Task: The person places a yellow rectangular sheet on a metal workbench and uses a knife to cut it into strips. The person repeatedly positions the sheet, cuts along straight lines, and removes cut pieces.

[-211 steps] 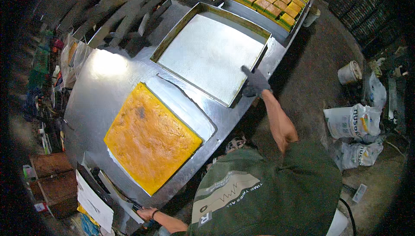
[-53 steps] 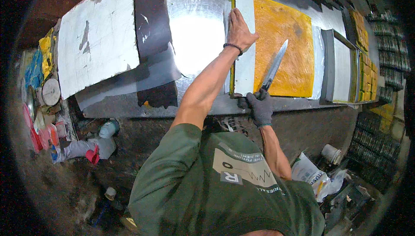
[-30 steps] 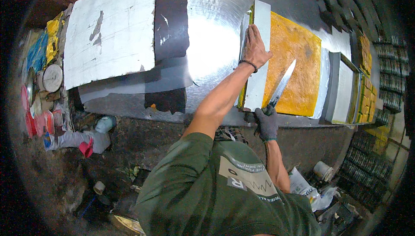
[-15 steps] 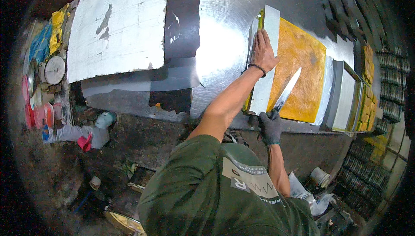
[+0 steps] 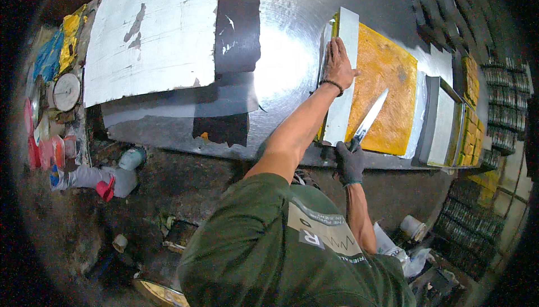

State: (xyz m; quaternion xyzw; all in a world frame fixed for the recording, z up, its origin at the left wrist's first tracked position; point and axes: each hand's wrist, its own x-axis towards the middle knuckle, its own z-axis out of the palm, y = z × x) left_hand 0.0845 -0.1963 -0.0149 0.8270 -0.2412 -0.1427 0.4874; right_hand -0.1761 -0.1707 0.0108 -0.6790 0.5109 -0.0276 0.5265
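My left hand (image 5: 339, 66) lies with fingers stretched out on a long pale flat bar (image 5: 343, 102). The bar runs along the left side of a flat orange-yellow slab (image 5: 387, 60). In a dark grey glove, my right hand (image 5: 351, 162) is closed around the handle of a knife (image 5: 371, 115). The long blade points up and to the right over the slab; whether it touches the surface I cannot tell. A narrow yellow-green edge (image 5: 335, 28) shows at the bar's far left side.
A metal table (image 5: 281, 124) bears all this. On its left lies a large white worn sheet (image 5: 163, 37) over dark sheets. To the right stand a metal frame (image 5: 439, 117) and yellow blocks (image 5: 471, 133). A round dial (image 5: 67, 92) is at far left.
The whole view has shifted slightly, with the bar and slab appearing a little farther left. Both hands keep nearly the same places relative to the bar, and the knife stays in the right hand.
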